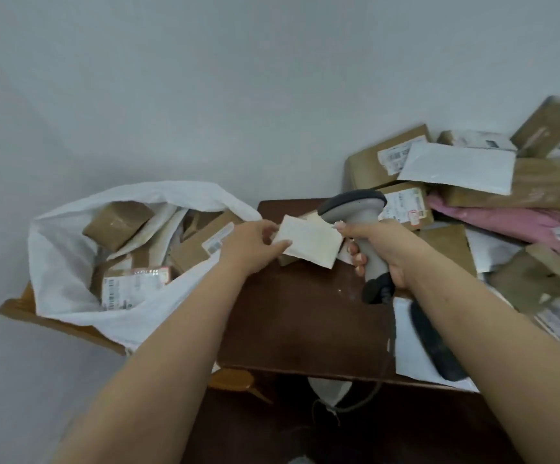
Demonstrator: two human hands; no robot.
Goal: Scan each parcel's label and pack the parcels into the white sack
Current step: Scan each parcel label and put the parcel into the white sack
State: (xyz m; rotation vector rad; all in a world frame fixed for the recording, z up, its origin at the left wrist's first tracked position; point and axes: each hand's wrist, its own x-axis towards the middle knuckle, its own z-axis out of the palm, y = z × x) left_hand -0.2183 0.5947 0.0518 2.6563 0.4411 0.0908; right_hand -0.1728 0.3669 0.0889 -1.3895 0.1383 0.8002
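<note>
A small flat cream parcel point(308, 242) is held above the dark brown table point(305, 316). My left hand point(253, 244) pinches its left edge. My right hand point(377, 249) grips the handle of a grey barcode scanner point(355, 209), and its index finger touches the parcel's right edge. The scanner's head sits just behind the parcel. The white sack point(70, 262) stands open at the left, with several brown boxes and labelled parcels inside.
A heap of cardboard boxes point(382, 159), a white mailer point(459, 169) and a pink bag point(513, 222) fills the table's right side. The scanner's dark cable point(436, 346) runs toward me over a white mailer. A pale wall rises behind.
</note>
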